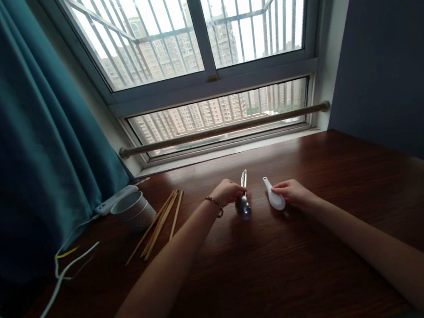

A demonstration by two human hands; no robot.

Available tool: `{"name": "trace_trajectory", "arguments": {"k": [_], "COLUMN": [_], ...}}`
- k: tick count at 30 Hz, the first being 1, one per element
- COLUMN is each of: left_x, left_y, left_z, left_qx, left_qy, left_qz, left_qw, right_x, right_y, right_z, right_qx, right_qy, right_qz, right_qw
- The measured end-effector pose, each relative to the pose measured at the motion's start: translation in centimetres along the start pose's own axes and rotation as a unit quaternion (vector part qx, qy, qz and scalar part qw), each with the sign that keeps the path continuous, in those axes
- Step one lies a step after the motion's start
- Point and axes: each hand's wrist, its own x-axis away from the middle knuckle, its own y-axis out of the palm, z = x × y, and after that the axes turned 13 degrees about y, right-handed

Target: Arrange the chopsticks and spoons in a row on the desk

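Near the middle of the dark wooden table (pixel 229 283), my left hand (pixel 231 192) is closed on metal spoons (pixel 244 208), their bowls toward me and their handles pointing at the window. I cannot make out exactly how many there are. To the right, the fingers of my right hand (pixel 288 190) pinch the side of a white soup spoon (pixel 276 200), whose handle also points away from me. A short gap of tabletop separates the metal spoons from the white one.
Several wooden chopsticks (pixel 162 225) lie left of my left forearm. Beside them stands a grey perforated holder (pixel 134 212), with a white power strip (pixel 117 199) behind it. White cables (pixel 58 286) run along the left edge. A window (pixel 213 111) is beyond the table.
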Motion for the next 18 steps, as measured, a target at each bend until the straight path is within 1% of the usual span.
{"name": "trace_trajectory", "arguments": {"k": [2,3,4,6,9,12,18], "left_x": [-1.0,-1.4,-1.7,-2.1,-2.3,-2.4,-3.6], "left_y": [3.2,4.5,5.5,6.8,7.5,7.5,7.0], "left_z": [0.4,0.4,0.4,0.2,-0.1,0.1,1.3], "left_qx": [0.032,0.043,0.052,0.065,0.076,0.075,0.055], "left_qy": [-0.005,-0.009,-0.012,-0.01,-0.001,-0.005,-0.05], "left_qz": [0.008,0.013,0.017,0.026,0.035,0.033,-0.019], "left_qw": [0.999,0.999,0.998,0.997,0.997,0.997,0.997], "right_x": [0.0,-0.1,-0.3,-0.7,-1.5,-1.9,-0.7], "right_y": [0.0,0.0,0.0,0.1,0.1,0.2,0.3], "right_z": [0.1,0.1,0.2,0.5,1.1,1.5,1.1], "right_qx": [0.017,0.03,0.045,0.081,0.152,0.229,0.35], "right_qy": [-0.006,-0.009,-0.013,-0.022,-0.045,-0.078,-0.146], "right_qz": [0.008,0.013,0.02,0.035,0.063,0.1,0.17], "right_qw": [1.0,0.999,0.999,0.996,0.985,0.965,0.91]}}
